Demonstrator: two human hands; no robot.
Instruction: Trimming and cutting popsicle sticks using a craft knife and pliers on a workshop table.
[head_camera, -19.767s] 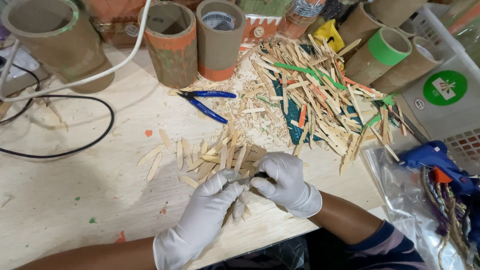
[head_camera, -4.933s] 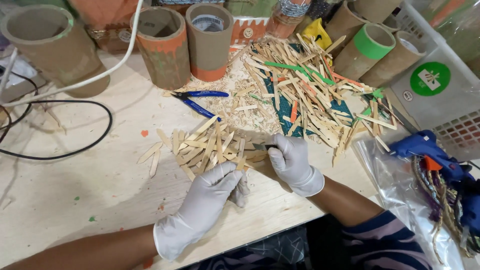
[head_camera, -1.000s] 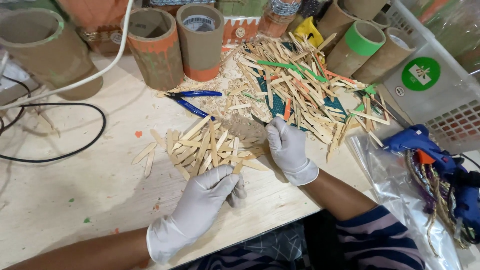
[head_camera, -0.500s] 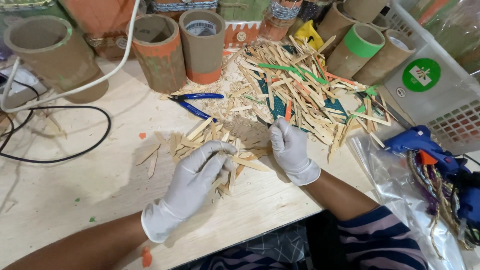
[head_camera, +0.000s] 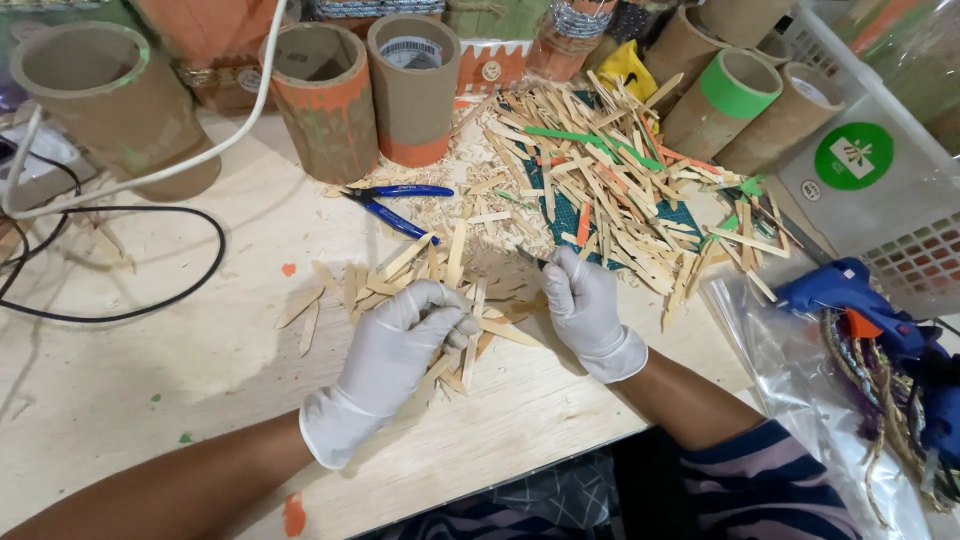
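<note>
- Left hand (head_camera: 395, 345), in a white glove, lies on a small heap of pale flat wooden sticks (head_camera: 440, 290) near the worktop's front edge; grip closed on several sticks.
- Right hand (head_camera: 585, 310), gloved, grip closed around a thin dark tool (head_camera: 530, 260); tip just visible.
- Blue-handled pliers (head_camera: 395, 205) lie behind the heap.
- Brown cardboard tubes (head_camera: 415, 90) stand along the back edge.

Single head view, looking steeply down, close over worktable (head_camera: 150, 380)
</note>
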